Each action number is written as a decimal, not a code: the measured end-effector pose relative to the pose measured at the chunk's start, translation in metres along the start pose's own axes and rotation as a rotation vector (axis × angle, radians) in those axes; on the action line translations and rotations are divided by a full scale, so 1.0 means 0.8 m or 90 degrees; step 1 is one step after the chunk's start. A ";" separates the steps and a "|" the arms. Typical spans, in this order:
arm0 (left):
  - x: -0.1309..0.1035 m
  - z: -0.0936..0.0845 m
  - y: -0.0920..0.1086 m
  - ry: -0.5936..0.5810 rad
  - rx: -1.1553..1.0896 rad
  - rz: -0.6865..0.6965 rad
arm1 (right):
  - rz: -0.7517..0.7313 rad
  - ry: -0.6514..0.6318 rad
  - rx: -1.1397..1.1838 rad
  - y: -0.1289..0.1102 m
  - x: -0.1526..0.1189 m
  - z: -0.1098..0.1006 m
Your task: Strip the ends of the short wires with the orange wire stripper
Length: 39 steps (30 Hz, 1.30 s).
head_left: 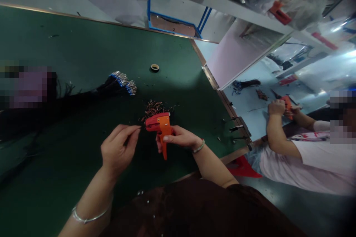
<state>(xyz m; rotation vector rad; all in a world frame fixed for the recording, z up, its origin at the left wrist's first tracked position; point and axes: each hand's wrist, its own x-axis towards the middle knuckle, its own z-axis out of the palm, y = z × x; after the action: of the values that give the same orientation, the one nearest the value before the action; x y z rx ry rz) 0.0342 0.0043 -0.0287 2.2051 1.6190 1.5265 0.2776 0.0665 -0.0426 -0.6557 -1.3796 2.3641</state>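
My right hand [180, 137] is wrapped around the orange handles of a red-and-orange wire stripper [164, 124], whose jaw end points left. Just left of those jaws, my left hand [119, 146] is closed in a pinch on a thin dark wire [140, 128]; only a short tip shows, a little apart from the tool. Behind the stripper lies a heap of small wire scraps [154, 108], dark and coppery. A thick bundle of black cables [97, 92] with blue and silver ends [124, 81] rests on the green table to the left.
A tape roll [154, 67] sits farther back on the green table [178, 59]. Dark clamp-like metal parts [237, 127] are at its right edge. Beyond a partition, a co-worker [294, 155] holds another orange tool [287, 106]. Shelves with plastic bags [306, 2] stand above.
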 end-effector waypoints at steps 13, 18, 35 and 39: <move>0.003 -0.002 0.000 -0.024 -0.028 0.014 | 0.002 -0.033 0.000 0.001 0.000 0.003; 0.003 -0.004 0.001 -0.058 -0.039 0.007 | 0.008 -0.062 0.019 0.006 0.001 0.006; 0.004 -0.010 -0.004 -0.061 -0.047 0.016 | -0.019 -0.059 0.065 0.019 0.010 0.024; 0.005 -0.011 -0.003 -0.059 -0.039 0.011 | -0.004 -0.043 0.110 0.024 0.013 0.029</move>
<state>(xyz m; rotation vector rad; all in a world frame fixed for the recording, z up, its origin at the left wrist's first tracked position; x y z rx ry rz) 0.0265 0.0041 -0.0229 2.2291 1.5105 1.4340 0.2554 0.0457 -0.0520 -0.5273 -1.1843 2.4867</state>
